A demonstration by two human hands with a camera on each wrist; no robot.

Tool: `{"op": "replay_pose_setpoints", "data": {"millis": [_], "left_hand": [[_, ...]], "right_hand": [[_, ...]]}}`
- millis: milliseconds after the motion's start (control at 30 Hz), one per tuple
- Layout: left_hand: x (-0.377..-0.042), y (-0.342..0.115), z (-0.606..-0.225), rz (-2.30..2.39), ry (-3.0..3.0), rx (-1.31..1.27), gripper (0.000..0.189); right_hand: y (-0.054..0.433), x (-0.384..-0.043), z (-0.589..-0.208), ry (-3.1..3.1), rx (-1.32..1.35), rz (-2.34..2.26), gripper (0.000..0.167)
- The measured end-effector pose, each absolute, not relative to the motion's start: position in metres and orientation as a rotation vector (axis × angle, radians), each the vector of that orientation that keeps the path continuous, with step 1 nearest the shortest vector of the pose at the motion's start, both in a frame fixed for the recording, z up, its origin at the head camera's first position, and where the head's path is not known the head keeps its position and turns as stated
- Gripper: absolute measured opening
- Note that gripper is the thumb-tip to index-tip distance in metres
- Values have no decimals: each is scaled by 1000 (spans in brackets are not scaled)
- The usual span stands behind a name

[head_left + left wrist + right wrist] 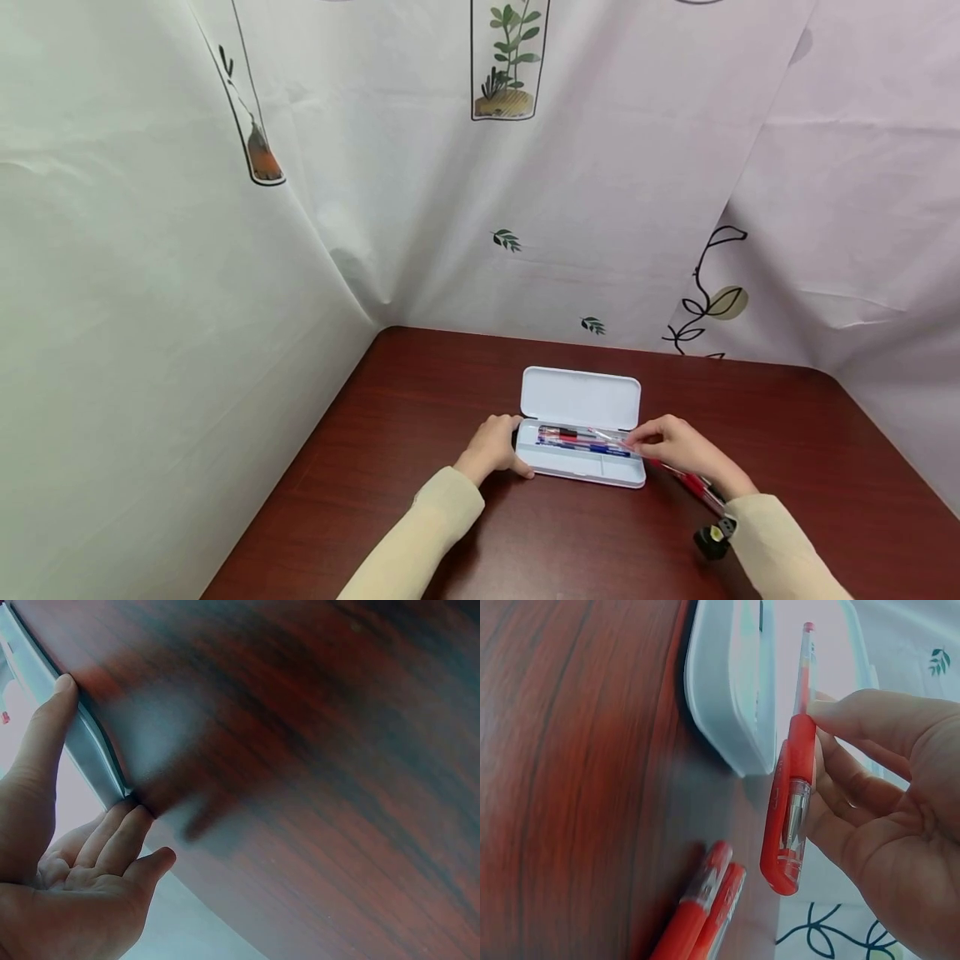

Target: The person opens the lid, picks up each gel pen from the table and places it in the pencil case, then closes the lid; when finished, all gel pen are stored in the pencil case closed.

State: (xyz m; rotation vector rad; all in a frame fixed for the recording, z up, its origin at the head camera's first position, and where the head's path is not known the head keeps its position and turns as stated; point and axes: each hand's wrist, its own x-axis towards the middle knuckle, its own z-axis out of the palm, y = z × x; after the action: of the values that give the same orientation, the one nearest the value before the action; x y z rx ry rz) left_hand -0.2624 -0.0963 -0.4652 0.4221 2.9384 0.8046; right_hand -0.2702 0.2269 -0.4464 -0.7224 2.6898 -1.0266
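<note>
A white pencil case lies on the table with its lid raised at the back. My left hand holds its left end, the thumb along the front wall and the other fingers round the end. Inside, several pens lie lengthwise, among them a blue pen. Over the case's right end my right hand pinches a red gel pen between thumb and fingers. Its clear end points up and its red cap end down in the right wrist view.
To the right of the case, partly under my right forearm, lie red pens and a dark one. The brown table meets white patterned cloth at the back and left. A small black device sits at my right wrist.
</note>
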Motion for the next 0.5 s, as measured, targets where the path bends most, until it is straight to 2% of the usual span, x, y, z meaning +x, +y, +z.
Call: {"op": "replay_pose_setpoints", "data": {"millis": [500], "left_hand": [[-263,-96,-467,810,2932,412,67]], "right_hand": [[203,-278,-441,2626,-795,-1034,16]]}}
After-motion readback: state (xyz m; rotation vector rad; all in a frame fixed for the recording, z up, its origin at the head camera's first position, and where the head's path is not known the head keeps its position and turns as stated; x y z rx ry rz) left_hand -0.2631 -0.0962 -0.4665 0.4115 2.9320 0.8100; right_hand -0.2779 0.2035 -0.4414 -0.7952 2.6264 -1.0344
